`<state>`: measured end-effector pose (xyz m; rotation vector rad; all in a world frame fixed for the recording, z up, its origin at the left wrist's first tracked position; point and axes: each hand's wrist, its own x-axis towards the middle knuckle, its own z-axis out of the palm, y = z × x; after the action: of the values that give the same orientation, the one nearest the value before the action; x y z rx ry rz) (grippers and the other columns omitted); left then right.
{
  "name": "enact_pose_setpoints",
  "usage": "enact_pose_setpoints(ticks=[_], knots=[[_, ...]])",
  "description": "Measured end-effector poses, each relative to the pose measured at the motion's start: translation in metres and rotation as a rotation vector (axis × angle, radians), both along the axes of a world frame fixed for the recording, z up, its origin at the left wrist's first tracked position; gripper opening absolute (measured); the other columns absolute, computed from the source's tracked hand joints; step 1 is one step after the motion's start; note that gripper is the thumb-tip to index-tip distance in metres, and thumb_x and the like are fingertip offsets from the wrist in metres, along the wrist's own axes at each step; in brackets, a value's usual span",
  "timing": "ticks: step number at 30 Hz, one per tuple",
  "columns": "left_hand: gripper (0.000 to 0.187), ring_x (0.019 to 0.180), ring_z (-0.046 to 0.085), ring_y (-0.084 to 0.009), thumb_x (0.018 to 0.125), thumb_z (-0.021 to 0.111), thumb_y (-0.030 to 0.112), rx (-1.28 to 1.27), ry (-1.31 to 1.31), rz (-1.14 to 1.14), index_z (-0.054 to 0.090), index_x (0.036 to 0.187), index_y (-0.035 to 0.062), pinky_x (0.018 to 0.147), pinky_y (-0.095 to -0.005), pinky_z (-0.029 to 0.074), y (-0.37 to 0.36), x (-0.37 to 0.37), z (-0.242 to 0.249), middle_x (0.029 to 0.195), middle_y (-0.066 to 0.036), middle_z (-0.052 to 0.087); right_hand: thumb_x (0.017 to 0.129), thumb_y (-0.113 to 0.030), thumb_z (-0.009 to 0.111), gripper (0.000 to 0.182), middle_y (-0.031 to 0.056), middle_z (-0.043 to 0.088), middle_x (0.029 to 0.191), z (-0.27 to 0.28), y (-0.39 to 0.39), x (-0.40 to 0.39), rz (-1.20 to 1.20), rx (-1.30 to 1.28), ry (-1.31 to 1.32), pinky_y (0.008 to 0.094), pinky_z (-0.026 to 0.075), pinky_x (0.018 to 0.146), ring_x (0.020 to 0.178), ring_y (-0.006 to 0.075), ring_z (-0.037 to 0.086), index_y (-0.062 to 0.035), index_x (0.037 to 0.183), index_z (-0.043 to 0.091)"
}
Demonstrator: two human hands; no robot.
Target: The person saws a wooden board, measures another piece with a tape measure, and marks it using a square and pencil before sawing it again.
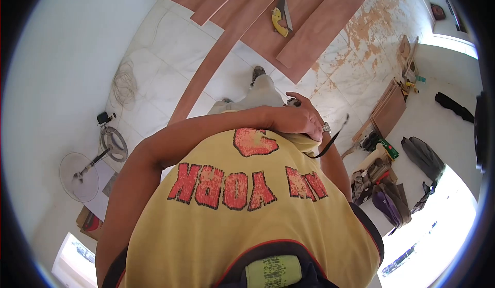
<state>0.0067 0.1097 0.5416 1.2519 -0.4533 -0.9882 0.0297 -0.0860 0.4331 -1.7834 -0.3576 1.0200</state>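
Observation:
My left forearm crosses my belly. My left hand [308, 125] is closed at my right hip, over bunched fabric at the hem of my yellow T-shirt [247, 226]; its fingertips are partly hidden. Just beyond it is my right hand [305, 104], index finger stretched out, curled around a small dark and silver object [294, 102] too small to name. A metal-banded watch [326, 128] sits on my right wrist. A thin black strap [335, 137] sticks out beside that wrist.
Reddish-brown planks [314, 35] lie on the white tiled floor ahead, with a yellow-handled handsaw [279, 22] on top. One long narrow strip [206, 74] reaches toward my feet. A fan [98, 162] and coiled cable [124, 79] are left; bags [386, 203] and board pieces [389, 110] right.

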Motion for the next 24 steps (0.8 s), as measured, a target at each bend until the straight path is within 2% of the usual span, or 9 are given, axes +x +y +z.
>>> enact_pose_setpoints(ticks=[2,5,8,9,12,15,18,20,24], knots=[[0.030,0.080,0.063,-0.0194,0.099,0.056,0.030,0.335,-0.195,-0.110,0.071,0.096,0.0027,0.080,-0.0319,0.049,0.012,-0.011,0.003,0.089,-0.006,0.069,0.080,-0.014,0.078,0.059,0.0168,0.073,0.100,-0.034,0.004,-0.013,0.063,-0.090,0.105,0.0349,0.056,0.082,0.087,0.0218,0.069,-0.0037,0.135,0.060],[0.035,0.095,0.072,-0.0272,0.095,0.058,0.035,1.012,-0.350,-0.042,0.073,0.100,0.0036,0.082,-0.0389,0.055,0.025,-0.038,-0.028,0.103,-0.014,0.074,0.073,-0.018,0.081,0.061,0.0193,0.070,0.106,-0.066,0.022,-0.055,-0.156,-0.196,-0.637,0.0419,0.055,0.087,0.096,0.0328,0.069,-0.0052,0.130,0.062],[0.036,0.100,0.072,-0.0353,0.085,0.066,0.037,1.090,-0.345,0.053,0.076,0.096,0.0041,0.082,-0.0469,0.058,0.041,-0.063,-0.067,0.104,-0.018,0.075,0.070,-0.020,0.082,0.061,0.0205,0.067,0.112,-0.040,0.058,-0.070,-0.239,-0.343,-0.614,0.0463,0.053,0.089,0.103,0.0400,0.065,-0.0072,0.126,0.063],[0.035,0.098,0.073,-0.0350,0.083,0.067,0.036,1.100,-0.364,0.072,0.076,0.095,0.0042,0.083,-0.0465,0.058,0.040,-0.070,-0.075,0.103,-0.017,0.075,0.070,-0.021,0.082,0.059,0.0209,0.067,0.114,-0.047,0.060,-0.078,-0.260,-0.293,-0.656,0.0465,0.054,0.089,0.103,0.0398,0.065,-0.0084,0.125,0.063],[0.032,0.095,0.073,-0.0342,0.079,0.071,0.032,1.116,-0.455,0.084,0.076,0.093,0.0038,0.083,-0.0460,0.058,0.039,-0.075,-0.079,0.102,-0.016,0.075,0.072,-0.021,0.083,0.062,0.0192,0.067,0.115,-0.062,0.054,-0.097,-0.284,-0.318,-0.694,0.0434,0.054,0.091,0.104,0.0354,0.067,-0.0064,0.128,0.061],[0.027,0.095,0.073,-0.0339,0.079,0.070,0.025,1.098,-0.561,0.077,0.076,0.094,0.0036,0.080,-0.0463,0.058,0.033,-0.074,-0.073,0.101,-0.017,0.075,0.073,-0.021,0.085,0.069,0.0154,0.067,0.117,-0.060,0.034,-0.097,-0.249,-0.071,-0.356,0.0383,0.054,0.094,0.105,0.0269,0.067,-0.0039,0.134,0.057],[0.020,0.092,0.073,-0.0346,0.080,0.068,0.021,1.067,-0.632,0.233,0.075,0.092,0.0060,0.076,-0.0473,0.057,0.032,-0.084,-0.081,0.098,-0.017,0.074,0.073,-0.021,0.086,0.077,0.0133,0.065,0.119,-0.028,0.035,-0.098,-0.306,-0.065,-0.205,0.0343,0.053,0.093,0.106,0.0204,0.064,-0.0027,0.140,0.052],[0.017,0.088,0.072,-0.0359,0.080,0.067,0.020,1.025,-0.685,0.369,0.074,0.089,0.0076,0.073,-0.0486,0.057,0.034,-0.094,-0.088,0.095,-0.017,0.073,0.073,-0.016,0.085,0.080,0.0132,0.064,0.118,-0.010,0.042,-0.099,-0.314,-0.063,-0.257,0.0334,0.053,0.092,0.104,0.0193,0.064,-0.0037,0.143,0.050],[0.013,0.087,0.073,-0.0351,0.082,0.065,0.014,1.011,-0.681,0.370,0.074,0.087,0.0068,0.072,-0.0476,0.058,0.036,-0.081,-0.090,0.092,-0.016,0.074,0.073,-0.006,0.078,0.081,0.0135,0.065,0.116,-0.004,0.049,-0.087,-0.238,-0.023,-0.287,0.0332,0.053,0.092,0.103,0.0202,0.065,-0.0037,0.147,0.045]])
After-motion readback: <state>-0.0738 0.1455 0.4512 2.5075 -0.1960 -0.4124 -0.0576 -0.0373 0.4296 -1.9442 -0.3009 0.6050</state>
